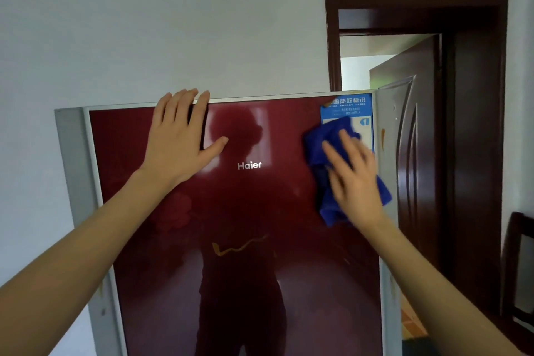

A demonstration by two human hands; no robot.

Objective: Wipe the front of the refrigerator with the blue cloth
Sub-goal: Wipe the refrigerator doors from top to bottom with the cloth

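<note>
The refrigerator fills the middle of the view, with a glossy dark red front, a grey frame and a silver logo. My left hand lies flat against the door near its top edge, fingers straight and reaching the top rim. My right hand presses the bunched blue cloth flat onto the door's upper right part, fingers spread. The cloth covers the lower part of a blue energy label in the top right corner.
A white wall rises behind the refrigerator. To the right stands a dark brown doorway with its door swung open close to the refrigerator's right side. A dark chair back shows at the far right edge.
</note>
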